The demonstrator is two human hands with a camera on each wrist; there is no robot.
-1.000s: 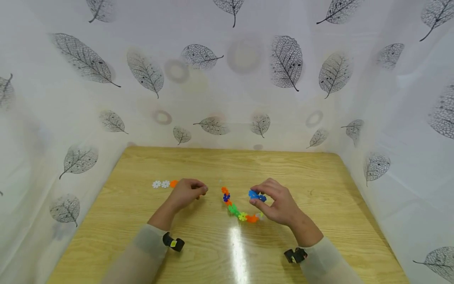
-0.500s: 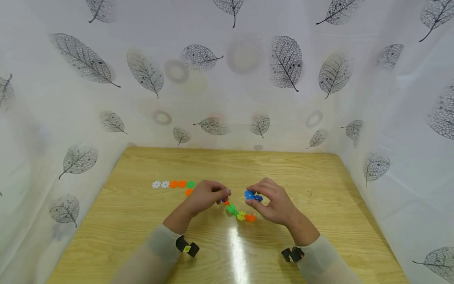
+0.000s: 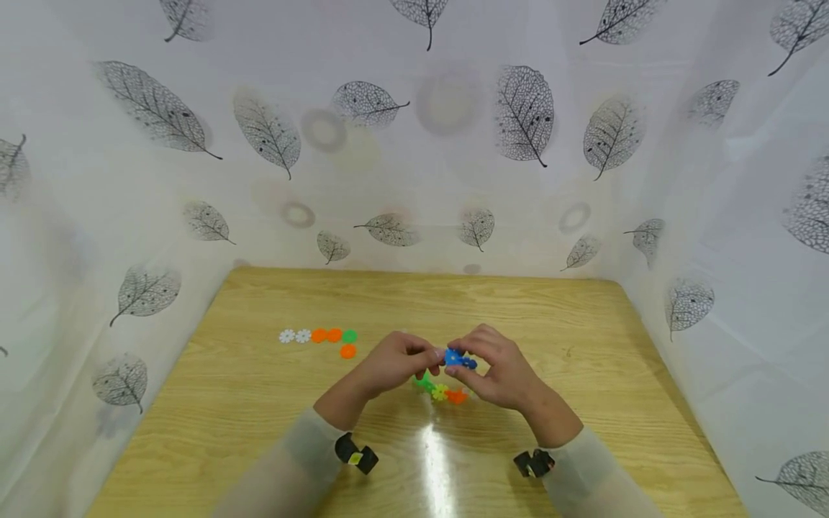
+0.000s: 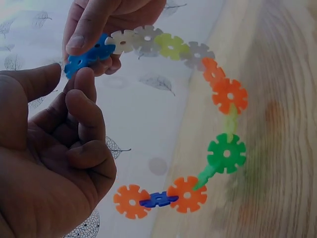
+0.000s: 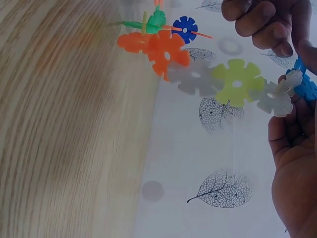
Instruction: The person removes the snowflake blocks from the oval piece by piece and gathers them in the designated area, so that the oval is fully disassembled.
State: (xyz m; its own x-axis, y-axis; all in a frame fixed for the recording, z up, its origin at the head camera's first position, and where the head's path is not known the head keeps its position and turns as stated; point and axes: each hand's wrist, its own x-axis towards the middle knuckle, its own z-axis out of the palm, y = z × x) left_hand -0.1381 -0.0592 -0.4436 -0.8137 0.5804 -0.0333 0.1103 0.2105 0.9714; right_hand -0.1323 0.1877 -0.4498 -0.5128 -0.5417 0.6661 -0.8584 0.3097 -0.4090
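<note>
My right hand [image 3: 501, 370] pinches the bright blue snowflake discs [image 3: 453, 357] at one end of a linked chain, raised over the table. At the same blue end is my left hand [image 3: 395, 365], its thumb and index fingertips pinching the edge. In the left wrist view the chain curves down from the blue discs through a whitish disc [image 4: 123, 42], a yellow disc [image 4: 174, 47], an orange disc [image 4: 230, 98] and a green disc [image 4: 215, 153]. A dark blue disc [image 4: 158, 199] and an orange disc [image 4: 130, 202] finish its free end. Fingers hide part of the joint.
Loose discs lie flat at the table's left: white discs [image 3: 295, 336], orange discs [image 3: 327, 335], a green disc [image 3: 350, 336] and another orange disc [image 3: 348, 351]. Leaf-patterned white curtains [image 3: 414, 158] enclose the wooden table [image 3: 557, 309].
My left hand has moved right from beside the loose discs to the blue end of the chain. My right hand has shifted slightly left, still holding the blue discs.
</note>
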